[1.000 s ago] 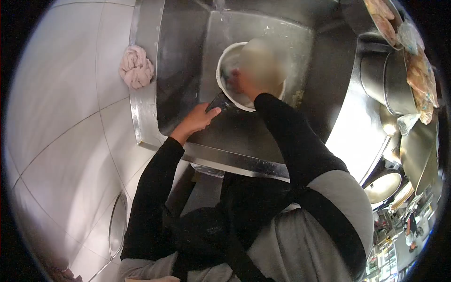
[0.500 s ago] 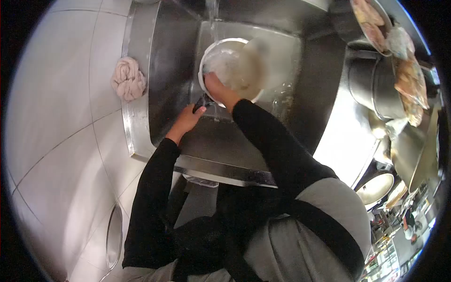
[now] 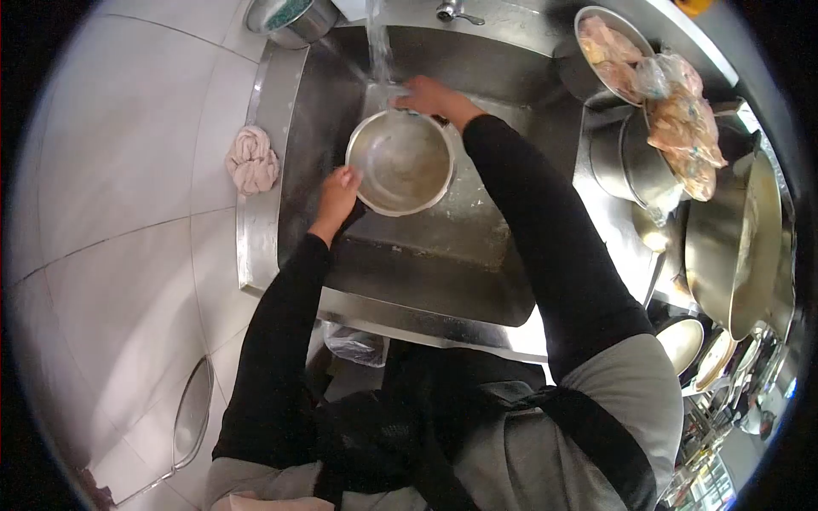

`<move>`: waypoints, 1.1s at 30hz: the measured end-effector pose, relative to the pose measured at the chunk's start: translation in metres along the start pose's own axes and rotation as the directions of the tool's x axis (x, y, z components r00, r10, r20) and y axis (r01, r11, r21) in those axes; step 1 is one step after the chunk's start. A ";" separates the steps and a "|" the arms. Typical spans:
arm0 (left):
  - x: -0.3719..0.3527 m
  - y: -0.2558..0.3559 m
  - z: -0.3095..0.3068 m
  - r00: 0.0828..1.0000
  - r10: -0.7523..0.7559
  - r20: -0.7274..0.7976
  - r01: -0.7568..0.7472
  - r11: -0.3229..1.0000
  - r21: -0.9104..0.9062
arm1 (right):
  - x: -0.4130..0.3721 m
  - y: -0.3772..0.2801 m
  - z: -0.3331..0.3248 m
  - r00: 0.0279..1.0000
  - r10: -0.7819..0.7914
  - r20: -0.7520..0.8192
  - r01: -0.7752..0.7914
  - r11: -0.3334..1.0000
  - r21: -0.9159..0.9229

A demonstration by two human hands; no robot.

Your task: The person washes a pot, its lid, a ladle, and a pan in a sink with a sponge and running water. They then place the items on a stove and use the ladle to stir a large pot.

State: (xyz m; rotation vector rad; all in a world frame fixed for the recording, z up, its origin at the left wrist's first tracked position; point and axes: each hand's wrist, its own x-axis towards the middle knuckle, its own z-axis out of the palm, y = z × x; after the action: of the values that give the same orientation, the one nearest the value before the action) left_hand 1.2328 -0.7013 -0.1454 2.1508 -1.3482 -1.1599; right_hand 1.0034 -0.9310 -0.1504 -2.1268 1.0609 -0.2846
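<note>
A round metal pot (image 3: pixel 400 162) with a pale rim is held a little tilted in the steel sink (image 3: pixel 460 285), its inside facing up and wet. My left hand (image 3: pixel 336 200) is closed on its near left side, where a dark handle shows beneath the palm. At the pot's far rim, my right hand (image 3: pixel 433 98) has its fingers curled together beside the running water (image 3: pixel 378 47). A bit of blue-green shows under those fingers; I cannot tell what they hold.
A twisted pink cloth (image 3: pixel 252 160) lies on the sink's left ledge. At the back left stands a metal container (image 3: pixel 302 25). On the right are a bowl of raw meat (image 3: pixel 609 55), bagged meat (image 3: pixel 686 128), a pot (image 3: pixel 618 157) and a large pan (image 3: pixel 733 238). A tap (image 3: pixel 456 13) is behind.
My right hand has come out of the pot to its far rim. The water in the pot has been poured out. My left hand still grips the near left side.
</note>
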 end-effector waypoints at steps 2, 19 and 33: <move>0.006 0.061 -0.007 0.990 -0.128 0.064 0.141 0.791 -0.595 | 0.015 -0.041 -0.023 0.998 -0.062 0.016 0.062 0.998 0.034; 0.065 0.306 -0.068 0.806 0.573 -0.146 -0.458 0.761 0.460 | -0.075 -0.173 -0.224 0.509 -0.349 -0.787 0.319 0.926 -0.205; 0.099 0.265 -0.207 0.946 -0.020 -0.325 -0.280 0.456 -0.845 | 0.085 -0.173 -0.294 0.793 -0.251 -0.555 0.005 0.914 -0.407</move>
State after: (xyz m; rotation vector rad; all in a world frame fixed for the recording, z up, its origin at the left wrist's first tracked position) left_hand 1.2631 -0.9414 0.1081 1.3021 -0.5070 -1.0619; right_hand 1.0191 -1.0789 0.1685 -2.5494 1.4151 -0.9412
